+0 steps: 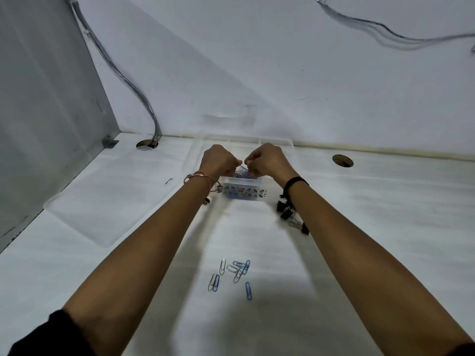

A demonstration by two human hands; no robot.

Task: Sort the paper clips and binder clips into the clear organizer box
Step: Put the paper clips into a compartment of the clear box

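A small clear box (243,190) with a patterned front holds blue paper clips and stands at the middle of the table. Just above it my left hand (218,160) and my right hand (267,159) are closed, fingertips nearly touching, pinching a clear bag of blue paper clips (241,172). Several loose blue and silver paper clips (235,274) lie on the table nearer to me. Black binder clips (291,214) lie under my right wrist. A large clear organizer box (276,143) stands behind my hands, mostly hidden.
A clear flat lid (102,201) lies at the left. The tabletop has two cable holes (342,160), one with grey cables (147,143) rising along the wall. A grey partition (46,111) closes the left side.
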